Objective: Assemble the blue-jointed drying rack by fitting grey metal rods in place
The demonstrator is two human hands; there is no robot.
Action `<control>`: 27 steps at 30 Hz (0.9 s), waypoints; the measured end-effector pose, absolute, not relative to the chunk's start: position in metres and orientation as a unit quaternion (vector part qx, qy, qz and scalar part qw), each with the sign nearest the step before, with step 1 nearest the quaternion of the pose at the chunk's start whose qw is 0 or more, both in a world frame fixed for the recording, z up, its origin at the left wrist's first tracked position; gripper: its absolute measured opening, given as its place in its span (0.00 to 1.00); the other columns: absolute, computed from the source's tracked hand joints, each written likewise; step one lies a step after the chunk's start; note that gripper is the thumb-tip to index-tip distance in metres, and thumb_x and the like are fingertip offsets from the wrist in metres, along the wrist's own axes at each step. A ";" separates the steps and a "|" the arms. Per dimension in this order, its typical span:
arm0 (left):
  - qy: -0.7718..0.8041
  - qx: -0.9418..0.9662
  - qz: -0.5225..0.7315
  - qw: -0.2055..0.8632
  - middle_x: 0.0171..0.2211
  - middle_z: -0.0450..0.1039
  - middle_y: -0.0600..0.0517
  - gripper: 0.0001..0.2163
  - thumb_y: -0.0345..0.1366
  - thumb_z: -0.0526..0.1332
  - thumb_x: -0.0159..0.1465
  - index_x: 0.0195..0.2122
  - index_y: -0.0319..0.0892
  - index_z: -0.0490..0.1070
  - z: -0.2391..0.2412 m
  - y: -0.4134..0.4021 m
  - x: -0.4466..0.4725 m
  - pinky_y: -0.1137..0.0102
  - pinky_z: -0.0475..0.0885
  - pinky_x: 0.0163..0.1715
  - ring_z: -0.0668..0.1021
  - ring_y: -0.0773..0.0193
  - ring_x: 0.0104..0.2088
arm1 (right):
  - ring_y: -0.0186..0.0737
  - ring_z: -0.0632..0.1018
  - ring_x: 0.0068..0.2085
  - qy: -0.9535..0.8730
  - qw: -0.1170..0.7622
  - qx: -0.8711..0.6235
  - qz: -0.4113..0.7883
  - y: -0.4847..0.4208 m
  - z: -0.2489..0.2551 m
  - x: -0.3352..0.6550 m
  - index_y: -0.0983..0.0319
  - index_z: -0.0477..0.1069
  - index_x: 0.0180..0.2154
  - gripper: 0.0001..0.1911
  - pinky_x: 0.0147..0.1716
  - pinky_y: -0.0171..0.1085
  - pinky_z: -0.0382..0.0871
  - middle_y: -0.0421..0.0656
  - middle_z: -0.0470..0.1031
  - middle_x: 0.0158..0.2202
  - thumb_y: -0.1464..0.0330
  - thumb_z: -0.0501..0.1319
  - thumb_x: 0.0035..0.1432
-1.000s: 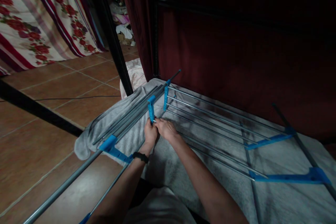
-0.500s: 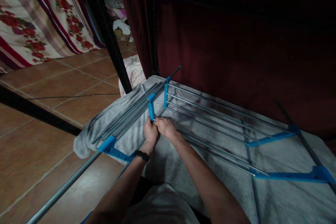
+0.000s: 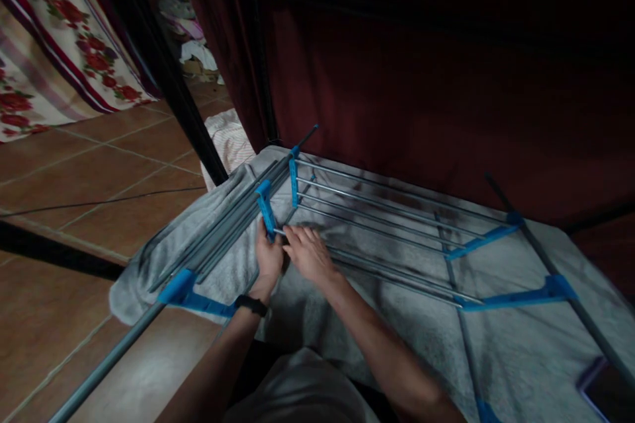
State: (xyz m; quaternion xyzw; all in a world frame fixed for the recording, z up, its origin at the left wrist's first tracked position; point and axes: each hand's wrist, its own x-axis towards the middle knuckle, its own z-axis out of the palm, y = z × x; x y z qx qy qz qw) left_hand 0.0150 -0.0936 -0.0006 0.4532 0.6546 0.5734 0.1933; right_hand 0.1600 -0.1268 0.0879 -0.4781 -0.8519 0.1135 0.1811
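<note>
My left hand [image 3: 269,259], with a dark band at the wrist, is closed around the lower end of a blue plastic bracket [image 3: 266,210]. Beside it, my right hand [image 3: 309,254] pinches a thin metal rod [image 3: 279,232] whose end meets that bracket; how deep it sits there is hidden by my fingers. Both belong to a partly assembled rack of grey tubes and blue brackets. Another upright blue bracket [image 3: 294,183] stands just beyond, with several parallel rods [image 3: 372,198] running right to a long blue bracket [image 3: 483,242]. A nearer blue bracket [image 3: 516,301] carries rod ends too.
A bundle of loose grey tubes [image 3: 218,228] lies on the grey blanket [image 3: 397,330]. At left, a thick tube [image 3: 109,360] bears a blue bracket [image 3: 198,297]. Black frame posts [image 3: 171,73] and a dark red curtain [image 3: 397,99] border the bed. A dark-screened device [image 3: 610,390] lies lower right.
My view has turned to the right, bringing the dark-screened device in. My right hand has drawn slightly away from my left, showing more of the rod's end between them.
</note>
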 end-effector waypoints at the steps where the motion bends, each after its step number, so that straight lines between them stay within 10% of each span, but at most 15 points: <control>1: 0.657 0.456 0.576 0.167 0.53 0.75 0.40 0.21 0.36 0.59 0.63 0.58 0.41 0.67 -0.003 -0.102 0.015 0.56 0.72 0.59 0.77 0.51 0.55 | 0.46 0.74 0.62 -0.841 0.215 -0.481 0.120 -0.145 0.079 0.176 0.56 0.65 0.67 0.24 0.63 0.46 0.67 0.49 0.76 0.62 0.64 0.51 0.74; 8: 0.513 0.722 0.423 0.191 0.46 0.78 0.40 0.13 0.44 0.55 0.70 0.47 0.45 0.75 -0.028 -0.162 0.061 0.47 0.71 0.59 0.78 0.46 0.53 | 0.49 0.78 0.50 -0.466 0.454 -0.753 0.101 -0.275 -0.012 0.332 0.56 0.76 0.45 0.17 0.54 0.50 0.74 0.49 0.78 0.45 0.70 0.49 0.66; 15: 0.355 0.903 0.225 0.093 0.55 0.79 0.38 0.22 0.45 0.49 0.73 0.58 0.42 0.75 -0.038 -0.128 0.120 0.47 0.68 0.61 0.77 0.42 0.57 | 0.55 0.72 0.61 -0.230 0.432 -0.871 -0.042 -0.305 -0.027 0.447 0.65 0.69 0.55 0.24 0.64 0.53 0.65 0.60 0.73 0.56 0.72 0.51 0.58; 27: 0.333 0.929 0.139 0.085 0.46 0.83 0.41 0.23 0.40 0.45 0.74 0.58 0.46 0.78 -0.043 -0.099 0.118 0.52 0.73 0.51 0.81 0.45 0.47 | 0.47 0.76 0.48 -0.251 0.403 -0.880 -0.010 -0.281 -0.028 0.474 0.62 0.73 0.48 0.17 0.54 0.44 0.71 0.51 0.77 0.45 0.71 0.52 0.59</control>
